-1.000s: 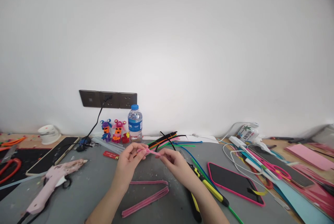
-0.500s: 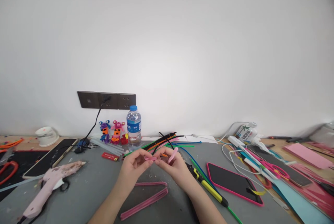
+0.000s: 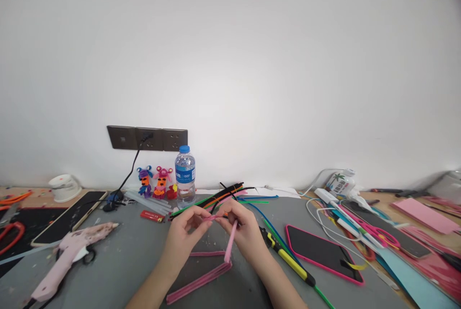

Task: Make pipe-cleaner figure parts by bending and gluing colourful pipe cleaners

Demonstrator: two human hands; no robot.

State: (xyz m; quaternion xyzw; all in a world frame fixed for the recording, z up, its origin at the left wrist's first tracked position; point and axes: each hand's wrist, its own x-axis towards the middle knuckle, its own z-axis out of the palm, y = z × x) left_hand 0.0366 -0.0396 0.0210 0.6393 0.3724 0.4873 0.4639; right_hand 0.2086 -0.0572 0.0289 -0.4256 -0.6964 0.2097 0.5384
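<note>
Between my two hands is a pink pipe cleaner (image 3: 230,244), its end pinched at the fingertips and its tail hanging down from my right hand. My left hand (image 3: 187,230) is closed, thumb and forefinger on the small pink end. Curled fingers of my right hand (image 3: 242,227) grip the same strand close by. Below them on the grey mat lie more pink pipe cleaners (image 3: 200,282), bent into a sharp angle. Just beyond my fingers rests a bundle of black, orange and green pipe cleaners (image 3: 219,196).
At left lie a pink glue gun (image 3: 74,256) and a phone (image 3: 70,218). A water bottle (image 3: 185,177) stands by two small figures (image 3: 161,182). To the right are a yellow-black tool (image 3: 288,258), a pink-cased phone (image 3: 324,254), and pink scissors (image 3: 378,232).
The pink strand's loose part, curled up by my right hand before, now hangs straight down towards the pipe cleaners on the mat. Both hands stay close together.
</note>
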